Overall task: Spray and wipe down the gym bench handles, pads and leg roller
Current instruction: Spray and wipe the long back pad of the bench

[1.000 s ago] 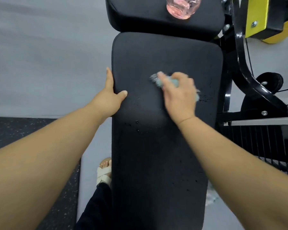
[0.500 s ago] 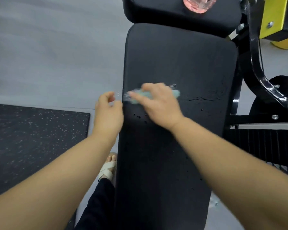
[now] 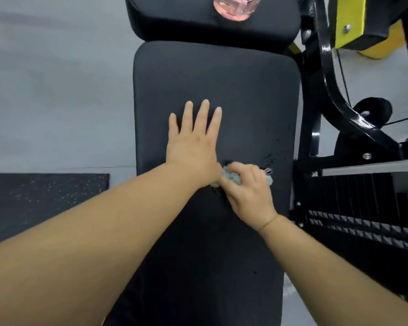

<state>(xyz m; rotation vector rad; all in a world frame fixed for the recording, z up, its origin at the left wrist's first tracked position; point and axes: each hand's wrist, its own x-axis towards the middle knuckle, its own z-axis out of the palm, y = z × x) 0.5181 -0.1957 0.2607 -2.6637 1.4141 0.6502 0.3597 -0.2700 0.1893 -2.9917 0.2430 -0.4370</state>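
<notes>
A long black bench pad (image 3: 252, 90) runs down the middle of the view, with a second black pad (image 3: 174, 17) beyond its far end. My left hand (image 3: 193, 142) lies flat on the long pad, fingers straight and spread. Just to its right, my right hand (image 3: 247, 194) grips a crumpled pale blue-green cloth (image 3: 232, 176) and presses it on the pad. A few wet droplets (image 3: 272, 158) sit on the pad right of the cloth.
A pink clear spray bottle (image 3: 233, 8) stands on the far pad. The black and yellow machine frame (image 3: 335, 95) and a weight stack (image 3: 363, 220) stand close on the right. Grey floor and a dark speckled mat (image 3: 45, 198) lie to the left.
My left hand has moved from the pad's left edge onto its top and now lies flat. My right hand has swept the cloth from the left edge toward the right and nearer to me.
</notes>
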